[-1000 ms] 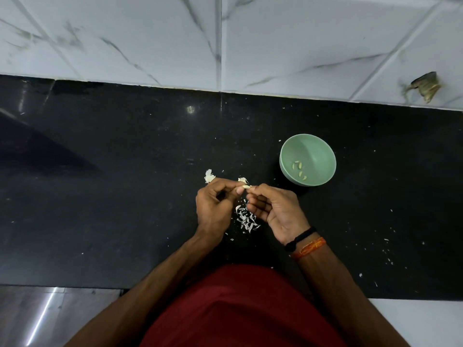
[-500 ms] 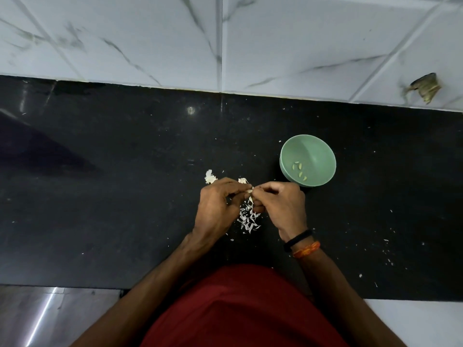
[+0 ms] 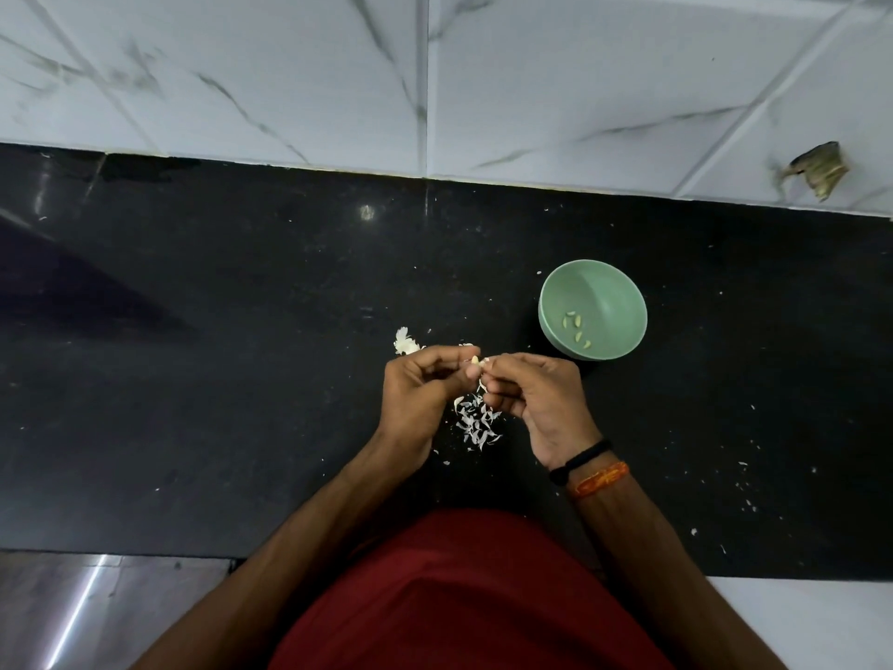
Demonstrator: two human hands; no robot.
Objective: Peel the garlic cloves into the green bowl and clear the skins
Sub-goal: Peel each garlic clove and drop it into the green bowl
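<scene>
While both forearms reach forward over the black tabletop (image 3: pixel 241 379), the hands meet fingertip to fingertip just above a pile of skins (image 3: pixel 476 420). The left hand (image 3: pixel 418 394) has its fingers curled inward and pinches one side of a garlic clove (image 3: pixel 476 361); the right hand (image 3: pixel 536 398), fingers likewise curled, pinches the other side. The clove is small and mostly hidden, so its long axis cannot be told. A green bowl (image 3: pixel 613 292) stands upright on the tabletop near the right hand, holding several peeled cloves (image 3: pixel 575 326). A remaining garlic piece (image 3: pixel 405 343) lies just beyond the left hand's knuckles.
</scene>
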